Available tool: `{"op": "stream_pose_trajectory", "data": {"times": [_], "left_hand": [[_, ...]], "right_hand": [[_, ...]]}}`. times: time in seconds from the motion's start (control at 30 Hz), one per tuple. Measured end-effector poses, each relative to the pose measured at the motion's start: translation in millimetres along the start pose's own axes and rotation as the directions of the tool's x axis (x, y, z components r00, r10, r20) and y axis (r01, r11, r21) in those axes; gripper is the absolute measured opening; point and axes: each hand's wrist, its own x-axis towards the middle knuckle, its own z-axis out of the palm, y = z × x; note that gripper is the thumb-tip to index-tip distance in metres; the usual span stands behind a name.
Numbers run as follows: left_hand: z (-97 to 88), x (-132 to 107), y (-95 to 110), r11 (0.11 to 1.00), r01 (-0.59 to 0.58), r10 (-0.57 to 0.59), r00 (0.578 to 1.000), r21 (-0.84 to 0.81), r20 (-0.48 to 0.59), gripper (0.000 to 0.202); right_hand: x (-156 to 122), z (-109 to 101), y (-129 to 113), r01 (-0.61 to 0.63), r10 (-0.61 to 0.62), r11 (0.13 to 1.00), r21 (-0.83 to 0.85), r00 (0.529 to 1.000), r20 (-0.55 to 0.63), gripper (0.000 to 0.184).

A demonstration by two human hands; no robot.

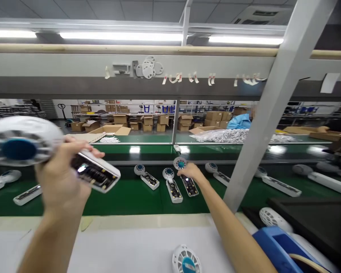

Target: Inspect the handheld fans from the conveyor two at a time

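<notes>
Mid-transfer, it seems: the left hand (59,178) fingers clasp a white handheld fan with open circuit handle (42,155) at nine o'clock, while the right hand (191,171) fingers pinch another white blue-hubbed fan (184,176) on the green conveyor belt (130,195) at twelve, needing a clean release.

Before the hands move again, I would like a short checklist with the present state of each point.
1. Left hand holds a handheld fan firmly: ok, fingers wrap the handle, fan lifted above the green belt.
2. Open side of that fan's handle visible: ok, the circuit board faces the camera.
3. Right hand has a closed grip on the belt fan: cannot tell, it rests on the fan near its head.
4. Neighbouring fan apart from the right hand: ok, it lies just beside.
5. Path of the right arm free of the slanted metal post: ok, the post stands further right.
</notes>
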Motion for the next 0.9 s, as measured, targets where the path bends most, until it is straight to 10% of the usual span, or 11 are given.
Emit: {"op": "stream_pose_trajectory", "data": {"times": [0.07,0.2,0.4,0.7,0.9], "left_hand": [[4.2,7,-30,0.988,0.017,-0.019,1.000,0.154,0.012,0.024],[-13.0,22,-111,0.751,0.388,-0.469,0.883,0.533,0.017,0.024],[-58.2,10,-199,0.429,0.352,-0.547,0.834,0.832,-0.071,0.035],[-84.6,0,-216,0.079,0.002,-0.421,0.906,0.997,0.032,0.061],[-41.5,-6,-228,0.006,-0.007,-0.635,0.772,1.000,0.009,0.039]], "right_hand": [[3,11,6,-0.035,0.037,0.997,-0.069,0.999,0.022,0.058],[-4,26,-1,-0.049,0.050,0.981,-0.190,0.999,0.000,0.068],[-35,56,-40,0.139,-0.124,0.958,-0.252,0.989,0.074,0.046],[-64,96,-58,0.223,-0.167,0.956,-0.192,0.949,0.267,0.058],[-74,101,-67,0.179,-0.182,0.983,0.039,0.940,0.288,0.074]]}}
